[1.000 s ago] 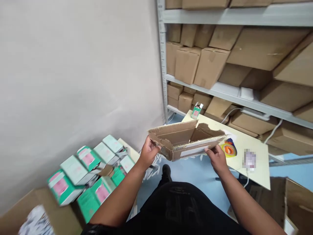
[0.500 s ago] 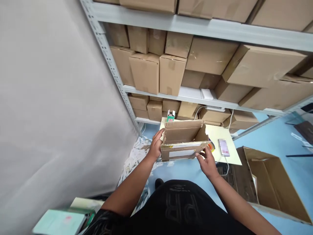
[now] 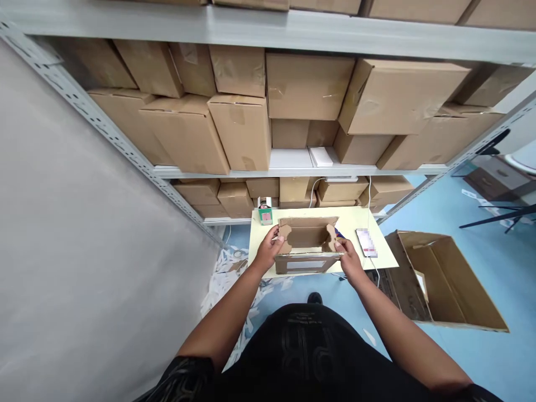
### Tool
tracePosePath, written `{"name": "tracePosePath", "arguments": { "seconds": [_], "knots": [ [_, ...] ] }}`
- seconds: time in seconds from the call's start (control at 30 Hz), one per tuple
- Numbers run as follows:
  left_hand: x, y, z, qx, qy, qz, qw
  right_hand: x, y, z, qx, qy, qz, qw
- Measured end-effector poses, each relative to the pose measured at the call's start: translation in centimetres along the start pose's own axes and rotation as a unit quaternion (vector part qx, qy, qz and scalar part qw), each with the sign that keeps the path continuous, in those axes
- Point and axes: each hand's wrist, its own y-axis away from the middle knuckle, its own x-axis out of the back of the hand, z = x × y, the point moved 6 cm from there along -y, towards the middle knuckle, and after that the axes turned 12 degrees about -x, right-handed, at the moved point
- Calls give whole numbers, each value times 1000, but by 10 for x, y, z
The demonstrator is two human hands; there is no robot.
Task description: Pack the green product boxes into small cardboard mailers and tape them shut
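Note:
A small cardboard box with a white label on its near side stands on the pale yellow table, its top open. My left hand pinches the flap at the box's left end. At the right end, my right hand grips the other flap between thumb and fingers. Both flaps have rounded notches and tilt over the opening. Behind the box on the left stands a small green and white carton. To the right lies a phone with a white cable.
A metal rack full of closed cardboard boxes rises behind the table. On the floor at right stands a large open carton. Paper shreds litter the floor by the grey wall at left.
The small box has gone from tilted in my hands to lower and more level on the table. My hands have shifted from its sides to its end flaps. The view has turned right.

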Motion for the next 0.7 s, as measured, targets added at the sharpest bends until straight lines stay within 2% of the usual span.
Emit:
{"name": "tracePosePath", "arguments": {
  "seconds": [0.07, 0.2, 0.37, 0.57, 0.7],
  "knots": [
    [-7, -11, -9, 2, -12, 2, 1000, 5, -16, 5, 17, 36, -16, 999],
    [-23, -28, -27, 24, -42, 20, 999, 10, -46, 12, 118, 99, -82, 985],
    [-41, -37, -49, 43, -85, 48, 994, 6, -89, 39, 178, 107, -171, 963],
    [-42, -27, -74, 42, -165, 67, 983, -9, -116, 66, 166, 124, -211, 955],
    [-31, -22, -78, 36, -206, 58, 976, -8, -112, 66, 148, 118, -297, 936]
  ]
}}
